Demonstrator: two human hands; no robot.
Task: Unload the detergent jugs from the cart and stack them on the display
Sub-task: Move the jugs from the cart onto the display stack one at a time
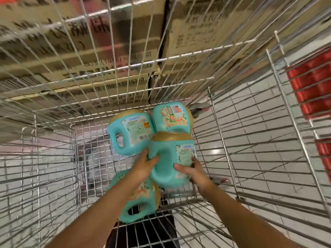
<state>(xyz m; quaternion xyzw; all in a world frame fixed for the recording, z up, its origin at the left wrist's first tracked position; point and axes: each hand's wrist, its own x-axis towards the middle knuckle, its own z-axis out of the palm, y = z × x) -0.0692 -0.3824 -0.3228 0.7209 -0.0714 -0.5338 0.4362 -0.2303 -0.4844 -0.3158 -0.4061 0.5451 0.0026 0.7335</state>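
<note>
Detergent jug (168, 163), teal with a gold cap, sits inside the wire cart (53, 158), toward its right wall, cap pointing away and handle opening facing up. The left hand (143, 167) grips its handle side with the thumb laid across the body. The right hand (194, 173) clasps the labelled side, thumb on the front and fingers wrapped behind. Both hands are closed firmly on this one jug. Whether it rests on the cart base or is lifted clear cannot be told.

Three matching jugs share the cart. The far-left jug (130, 135) lies label up with its handle to the left. The far-right jug (170, 117) is in the far right corner, and both lie just beyond the held jug. The near jug (141, 203) lies on the base under the left forearm, handle toward the viewer.

The cart base is a fine square mesh, and its walls are long parallel wires. Stacked cardboard boxes (89, 51), brown with black print, stand behind the far wall. The floor (250, 122) is pale, glossy rectangular tile and catches a spot of light. At the right, a further wire panel (286, 104) stands before blurred red goods (311, 83).
</note>
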